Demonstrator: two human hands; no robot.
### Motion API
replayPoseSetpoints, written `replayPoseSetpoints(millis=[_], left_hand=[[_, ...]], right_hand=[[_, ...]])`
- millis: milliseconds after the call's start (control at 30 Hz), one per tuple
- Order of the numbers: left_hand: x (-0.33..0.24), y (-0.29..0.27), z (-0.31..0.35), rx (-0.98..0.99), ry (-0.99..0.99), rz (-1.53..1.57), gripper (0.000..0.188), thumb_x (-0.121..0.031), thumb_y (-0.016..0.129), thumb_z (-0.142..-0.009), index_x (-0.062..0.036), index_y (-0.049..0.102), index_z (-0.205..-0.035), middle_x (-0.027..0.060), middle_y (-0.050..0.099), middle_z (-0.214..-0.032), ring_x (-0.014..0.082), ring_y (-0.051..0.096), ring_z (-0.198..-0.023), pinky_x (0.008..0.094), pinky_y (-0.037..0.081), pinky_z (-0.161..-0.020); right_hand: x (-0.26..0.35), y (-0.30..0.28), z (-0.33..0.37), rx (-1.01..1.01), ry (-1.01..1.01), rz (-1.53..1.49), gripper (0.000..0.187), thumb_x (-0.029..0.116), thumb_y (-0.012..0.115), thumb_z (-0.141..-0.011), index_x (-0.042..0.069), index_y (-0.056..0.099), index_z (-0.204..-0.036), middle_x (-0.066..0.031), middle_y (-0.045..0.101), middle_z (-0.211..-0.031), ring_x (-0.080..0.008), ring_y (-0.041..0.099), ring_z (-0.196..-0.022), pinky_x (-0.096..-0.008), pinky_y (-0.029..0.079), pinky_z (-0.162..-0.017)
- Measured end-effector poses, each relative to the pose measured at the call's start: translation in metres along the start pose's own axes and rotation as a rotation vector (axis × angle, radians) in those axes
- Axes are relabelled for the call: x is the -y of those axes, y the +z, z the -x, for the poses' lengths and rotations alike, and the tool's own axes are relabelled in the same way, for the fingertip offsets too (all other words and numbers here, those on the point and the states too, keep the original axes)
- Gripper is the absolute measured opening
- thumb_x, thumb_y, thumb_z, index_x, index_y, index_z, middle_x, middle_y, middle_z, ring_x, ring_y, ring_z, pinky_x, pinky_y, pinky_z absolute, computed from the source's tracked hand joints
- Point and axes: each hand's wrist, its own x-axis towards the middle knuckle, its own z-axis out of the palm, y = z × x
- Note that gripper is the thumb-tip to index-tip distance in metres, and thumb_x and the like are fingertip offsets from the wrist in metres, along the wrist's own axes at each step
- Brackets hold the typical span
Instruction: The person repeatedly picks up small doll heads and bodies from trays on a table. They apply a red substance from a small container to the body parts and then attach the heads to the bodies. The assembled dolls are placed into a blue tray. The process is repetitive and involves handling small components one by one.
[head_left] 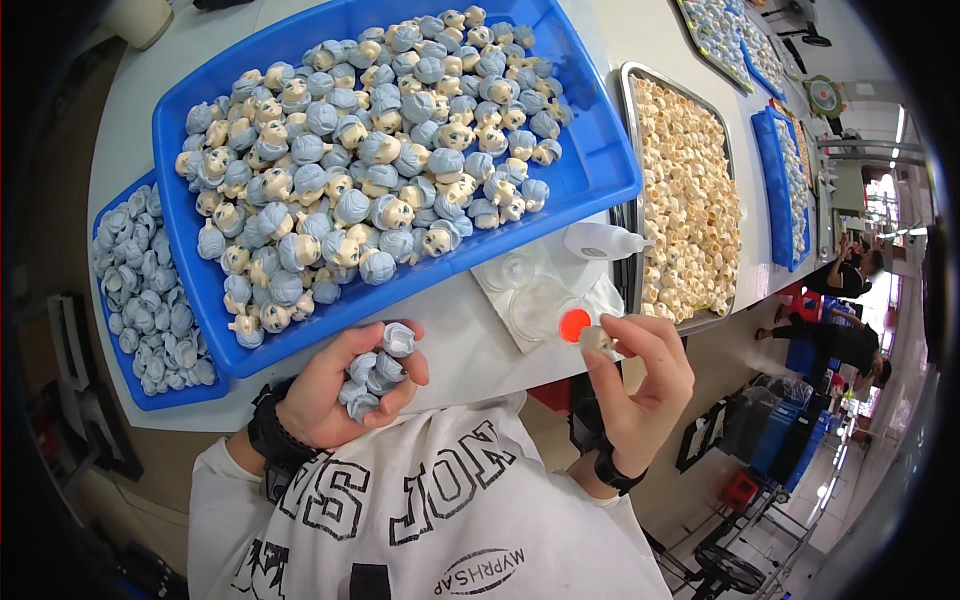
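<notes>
White table [470, 330] carries a big blue tray [590, 160] piled with small doll heads [370, 170] with blue-grey hair; a second blue tray [150, 395] of loose blue-grey hair pieces sits tucked under its left edge, a metal tray [628, 90] of bare beige heads to the right. Squeeze bottle [600, 240] lies on a white cloth beside a clear dish with an orange spot [574, 325]. Left hand [335, 395]: fingers curled shut around a clump of hair pieces [375, 375]. Right hand [645, 385]: fingertips pinched on one small beige head [598, 340], just beside the dish.
</notes>
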Motion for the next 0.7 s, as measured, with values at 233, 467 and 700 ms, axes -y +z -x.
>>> replayPoseSetpoints(millis=[233, 467, 700], left_hand=[[0.000, 0.002, 0.000, 0.036, -0.010, -0.029, 0.033, -0.032, 0.041, -0.093, -0.0046, 0.046, -0.112, 0.0097, 0.055, -0.088, 0.0125, 0.048, -0.060, 0.0209, 0.038, -0.042], [-0.002, 0.001, 0.000, 0.066, -0.038, -0.040, 0.035, -0.032, 0.041, -0.094, -0.0040, 0.046, -0.114, 0.0062, 0.052, -0.081, 0.0080, 0.038, -0.054, 0.0187, 0.030, -0.040], [-0.003, 0.000, 0.000, 0.045, -0.031, -0.049, 0.036, -0.032, 0.041, -0.093, -0.0031, 0.046, -0.114, 0.0057, 0.052, -0.079, 0.0075, 0.037, -0.053, 0.0186, 0.029, -0.040]], right_hand=[[-0.004, 0.008, -0.001, 0.010, -0.097, 0.168, 0.029, -0.003, 0.071, -0.059, 0.002, 0.065, -0.087, -0.0077, 0.056, -0.075, -0.0215, 0.049, -0.067, -0.0301, 0.038, -0.058], [-0.003, 0.011, -0.003, -0.002, -0.090, 0.170, 0.028, -0.004, 0.070, -0.060, 0.002, 0.065, -0.087, -0.0079, 0.055, -0.075, -0.0210, 0.050, -0.068, -0.0296, 0.039, -0.058], [0.003, 0.009, -0.003, 0.057, -0.051, 0.145, 0.028, -0.005, 0.070, -0.061, 0.003, 0.065, -0.087, -0.0082, 0.055, -0.075, -0.0203, 0.051, -0.067, -0.0297, 0.040, -0.057]])
